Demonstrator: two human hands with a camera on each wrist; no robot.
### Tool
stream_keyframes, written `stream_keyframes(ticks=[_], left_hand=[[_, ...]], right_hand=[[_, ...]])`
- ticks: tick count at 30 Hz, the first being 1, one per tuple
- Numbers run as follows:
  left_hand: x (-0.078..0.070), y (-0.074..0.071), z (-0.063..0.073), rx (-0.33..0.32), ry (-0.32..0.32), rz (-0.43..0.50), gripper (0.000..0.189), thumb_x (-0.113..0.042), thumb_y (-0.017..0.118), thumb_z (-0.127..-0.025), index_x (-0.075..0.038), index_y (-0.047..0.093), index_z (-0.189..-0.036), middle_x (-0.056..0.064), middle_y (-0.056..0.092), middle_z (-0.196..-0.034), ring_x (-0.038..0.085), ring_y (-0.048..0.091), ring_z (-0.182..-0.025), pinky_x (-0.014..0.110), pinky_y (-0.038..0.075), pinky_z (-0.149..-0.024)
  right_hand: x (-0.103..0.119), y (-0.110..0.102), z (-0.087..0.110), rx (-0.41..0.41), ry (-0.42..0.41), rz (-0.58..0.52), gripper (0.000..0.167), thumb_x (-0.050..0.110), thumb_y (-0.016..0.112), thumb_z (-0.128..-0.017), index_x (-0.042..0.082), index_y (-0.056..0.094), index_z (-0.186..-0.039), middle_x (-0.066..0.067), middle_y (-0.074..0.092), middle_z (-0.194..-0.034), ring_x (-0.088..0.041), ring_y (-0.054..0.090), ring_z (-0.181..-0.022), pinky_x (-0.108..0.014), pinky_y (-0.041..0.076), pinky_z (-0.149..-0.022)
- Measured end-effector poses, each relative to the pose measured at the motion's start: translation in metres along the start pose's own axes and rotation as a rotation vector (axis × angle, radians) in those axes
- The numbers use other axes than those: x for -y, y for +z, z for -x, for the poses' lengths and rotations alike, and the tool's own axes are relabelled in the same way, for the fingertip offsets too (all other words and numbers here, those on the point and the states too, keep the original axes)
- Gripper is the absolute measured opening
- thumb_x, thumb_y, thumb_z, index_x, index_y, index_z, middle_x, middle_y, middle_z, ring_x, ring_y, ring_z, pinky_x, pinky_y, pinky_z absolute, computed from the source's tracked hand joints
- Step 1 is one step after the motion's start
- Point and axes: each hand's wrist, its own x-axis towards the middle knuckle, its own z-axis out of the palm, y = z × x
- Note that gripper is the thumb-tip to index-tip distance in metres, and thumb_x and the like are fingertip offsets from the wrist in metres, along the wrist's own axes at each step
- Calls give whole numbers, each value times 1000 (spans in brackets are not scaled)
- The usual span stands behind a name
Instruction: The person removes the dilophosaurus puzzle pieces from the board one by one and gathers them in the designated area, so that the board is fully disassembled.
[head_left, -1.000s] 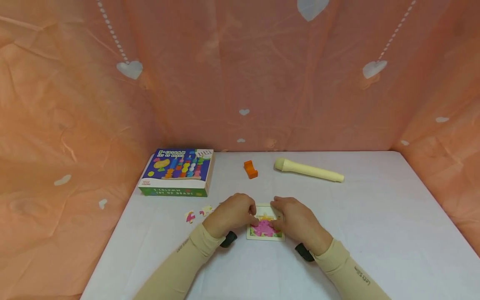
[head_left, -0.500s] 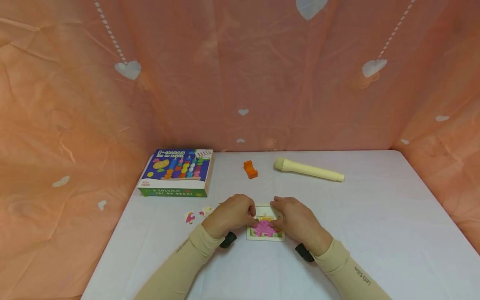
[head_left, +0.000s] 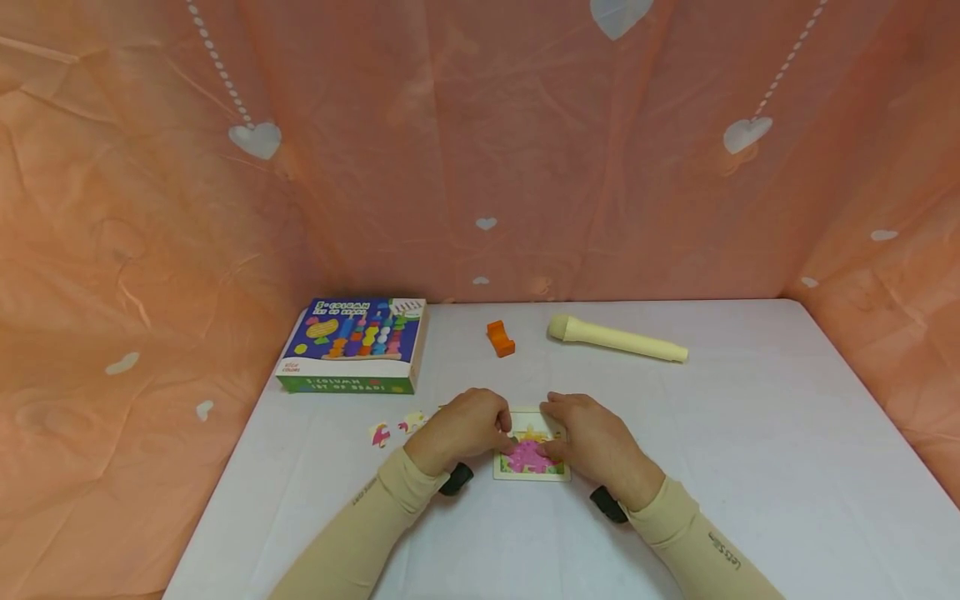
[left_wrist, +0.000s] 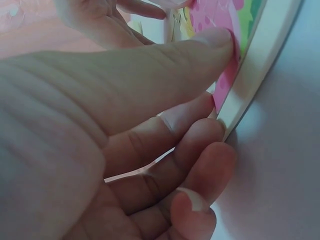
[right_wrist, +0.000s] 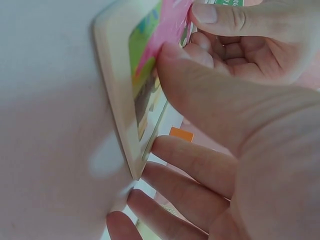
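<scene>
In the head view, a small picture puzzle in a pale wooden frame (head_left: 531,478) lies between my hands on the white cloth. Its picture has a pink spotted figure (head_left: 528,459) over green and yellow. My left hand (head_left: 471,425) has its thumb on the pink puzzle piece (left_wrist: 215,16); its other fingers are curled, tips at the frame's edge. From the other side, my right hand (head_left: 600,443) presses its thumb on the pink part, fingers fairly straight, reaching to the frame's rim (right_wrist: 107,47). The frame's upper part shows bare and pale.
Loose puzzle pieces (head_left: 381,434) lie left of my left hand, partly behind it. Farther back stand a bead-set box (head_left: 352,346), an orange notched block (head_left: 501,340) and a pale yellow microphone-shaped stick (head_left: 622,339). An orange curtain (head_left: 480,150) encloses the table's back and sides.
Almost nothing differs. Both thumbs stay on the pink part, with only a slight shift of the left thumb; the frame keeps its place.
</scene>
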Motion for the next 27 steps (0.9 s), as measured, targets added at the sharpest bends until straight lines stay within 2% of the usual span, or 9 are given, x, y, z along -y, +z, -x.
stream_keyframes(ticks=[9, 16, 22, 27], left_hand=[[0, 1, 1, -13, -2, 5, 21, -21, 92, -86, -16, 72, -83, -3, 66, -84, 19, 57, -85, 33, 48, -75], [0, 0, 2, -23, -13, 53, 19, -19, 89, -89, -16, 73, -80, -3, 68, -83, 19, 59, -85, 34, 48, -76], [1, -1, 0, -43, 13, 59, 19, -18, 89, -90, -17, 75, -77, -4, 68, -80, 18, 59, -84, 33, 48, -76], [3, -2, 0, -35, 23, 79, 17, -16, 86, -92, -16, 76, -80, -3, 68, -82, 18, 59, -85, 33, 49, -79]], right_hand=[[1, 0, 0, 5, 25, 8, 57, 24, 90, -88, 2, 72, -138, -17, 66, -151, -37, 60, -143, -55, 49, -117], [2, 0, 0, 3, 34, 2, 57, 23, 90, -88, 3, 72, -138, -16, 66, -151, -37, 59, -144, -55, 49, -117], [2, 1, 0, 3, 42, 4, 56, 23, 89, -89, 3, 72, -138, -16, 65, -152, -37, 59, -144, -56, 49, -117], [2, 2, 0, 5, 42, 1, 56, 23, 89, -89, 4, 72, -138, -16, 65, -152, -37, 59, -144, -56, 49, -117]])
